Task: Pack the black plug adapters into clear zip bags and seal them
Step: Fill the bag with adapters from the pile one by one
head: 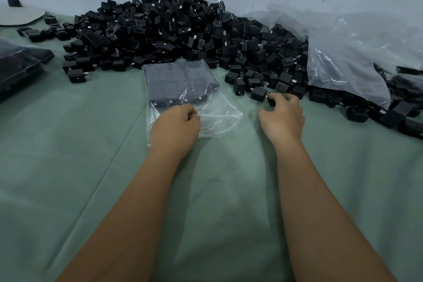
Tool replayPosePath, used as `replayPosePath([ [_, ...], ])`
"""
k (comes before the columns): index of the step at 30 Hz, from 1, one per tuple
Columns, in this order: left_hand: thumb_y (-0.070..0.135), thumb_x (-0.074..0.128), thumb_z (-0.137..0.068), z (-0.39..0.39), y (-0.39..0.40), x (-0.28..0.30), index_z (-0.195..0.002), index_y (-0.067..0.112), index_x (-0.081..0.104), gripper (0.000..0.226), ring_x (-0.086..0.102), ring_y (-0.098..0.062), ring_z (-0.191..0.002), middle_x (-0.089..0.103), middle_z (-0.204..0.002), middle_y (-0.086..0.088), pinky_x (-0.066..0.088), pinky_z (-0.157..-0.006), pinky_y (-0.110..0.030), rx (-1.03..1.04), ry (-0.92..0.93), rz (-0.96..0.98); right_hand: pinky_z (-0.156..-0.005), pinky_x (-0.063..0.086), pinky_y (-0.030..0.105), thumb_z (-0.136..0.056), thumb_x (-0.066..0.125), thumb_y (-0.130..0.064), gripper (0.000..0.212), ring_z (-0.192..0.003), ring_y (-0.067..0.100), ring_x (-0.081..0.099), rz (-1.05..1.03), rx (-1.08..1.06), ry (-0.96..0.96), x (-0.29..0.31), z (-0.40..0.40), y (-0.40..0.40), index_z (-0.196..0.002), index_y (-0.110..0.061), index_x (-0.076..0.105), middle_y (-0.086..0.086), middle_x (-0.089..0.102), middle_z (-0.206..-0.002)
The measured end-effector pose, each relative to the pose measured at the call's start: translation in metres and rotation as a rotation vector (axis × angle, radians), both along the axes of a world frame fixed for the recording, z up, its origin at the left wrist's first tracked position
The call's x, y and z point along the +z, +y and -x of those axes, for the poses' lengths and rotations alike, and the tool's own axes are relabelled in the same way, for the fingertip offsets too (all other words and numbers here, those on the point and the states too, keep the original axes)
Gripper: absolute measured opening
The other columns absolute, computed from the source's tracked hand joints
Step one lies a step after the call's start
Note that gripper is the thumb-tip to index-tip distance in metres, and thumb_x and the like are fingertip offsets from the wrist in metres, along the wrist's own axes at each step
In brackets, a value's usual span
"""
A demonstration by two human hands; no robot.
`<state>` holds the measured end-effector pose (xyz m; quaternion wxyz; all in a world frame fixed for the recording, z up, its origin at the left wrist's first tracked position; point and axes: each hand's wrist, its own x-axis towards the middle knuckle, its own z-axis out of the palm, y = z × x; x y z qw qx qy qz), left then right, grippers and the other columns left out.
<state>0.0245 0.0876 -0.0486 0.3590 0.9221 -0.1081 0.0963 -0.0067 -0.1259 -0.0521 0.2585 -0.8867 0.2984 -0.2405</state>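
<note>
Clear zip bag partly filled with black adapters, mouth crumpled, left hand pinching its open edge, right hand at 3 o'clock gripping one loose adapter

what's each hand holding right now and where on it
Left hand pinches the zip bag by its open near edge. Right hand grips a black adapter at its fingertips.

Matt black adapters, glossy bag

black adapters, clear bag, green cloth
</note>
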Motion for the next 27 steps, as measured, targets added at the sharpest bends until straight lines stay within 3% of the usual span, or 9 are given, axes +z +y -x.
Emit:
replayPosePath([
  [4,0.022,0.049,-0.09,0.0,-0.001,0.0,-0.085,0.019,0.064,0.016,0.054,-0.021,-0.077,0.062,-0.077,0.003,0.036,-0.06,-0.026,0.001,0.011,-0.004,-0.095,0.042,0.036,-0.082,0.059,-0.021,0.025,-0.113,0.022,0.047,-0.062,-0.032,-0.179,0.001,0.001,0.003,-0.106,-0.026,0.058,-0.004,0.045,-0.111],
  [9,0.022,0.049,-0.09,0.002,0.0,0.001,-0.084,0.02,0.063,0.016,0.056,-0.021,-0.078,0.062,-0.077,0.003,0.038,-0.061,-0.027,-0.005,0.013,-0.007,-0.099,0.04,0.039,-0.087,0.058,-0.031,0.045,-0.119,0.028,0.046,-0.011,-0.01,-0.064,0.0,-0.002,0.002,-0.131,-0.026,0.052,0.002,0.06,-0.121],
  [15,0.021,0.048,-0.089,0.002,-0.001,0.002,-0.084,0.02,0.063,0.016,0.056,-0.021,-0.078,0.062,-0.077,0.003,0.037,-0.06,-0.025,-0.003,0.024,-0.016,-0.091,0.044,0.039,-0.083,0.058,-0.027,0.029,-0.109,0.024,0.049,0.044,0.019,-0.089,-0.002,-0.003,0.007,-0.111,-0.024,0.057,0.002,0.059,-0.111],
  [18,0.021,0.048,-0.088,0.003,-0.001,0.003,-0.083,0.021,0.063,0.016,0.056,-0.019,-0.077,0.062,-0.076,0.005,0.04,-0.063,-0.027,-0.01,0.025,-0.007,-0.078,0.048,0.036,-0.081,0.057,-0.024,0.018,-0.096,0.019,0.054,-0.034,0.047,-0.179,0.002,-0.002,0.013,-0.099,-0.025,0.057,-0.005,0.06,-0.099],
  [21,0.024,0.05,-0.088,0.003,-0.001,0.003,-0.082,0.024,0.064,0.015,0.057,-0.013,-0.074,0.062,-0.075,0.008,0.042,-0.062,-0.027,-0.011,0.029,0.066,-0.066,0.044,0.022,-0.075,0.057,-0.013,0.024,-0.074,0.004,0.055,-0.237,0.218,-0.47,0.015,0.004,0.032,-0.085,-0.034,0.054,-0.013,0.061,-0.084],
  [25,0.022,0.055,-0.086,0.001,-0.001,0.004,-0.076,0.023,0.065,0.014,0.056,-0.008,-0.069,0.062,-0.068,0.008,0.036,-0.056,-0.027,0.031,0.009,0.207,-0.071,0.045,0.018,-0.069,0.054,-0.012,0.027,-0.083,0.007,0.057,-0.087,0.491,-0.569,0.024,0.014,0.07,-0.09,-0.029,0.055,-0.014,0.06,-0.086],
  [27,0.021,0.055,-0.085,0.001,-0.001,0.004,-0.073,0.021,0.065,0.016,0.056,-0.009,-0.066,0.062,-0.065,0.006,0.037,-0.056,-0.027,0.028,0.002,0.232,-0.068,0.047,0.023,-0.067,0.05,-0.015,0.028,-0.081,0.008,0.056,-0.027,0.585,-0.541,0.023,0.017,0.082,-0.092,-0.026,0.054,-0.012,0.06,-0.087],
])
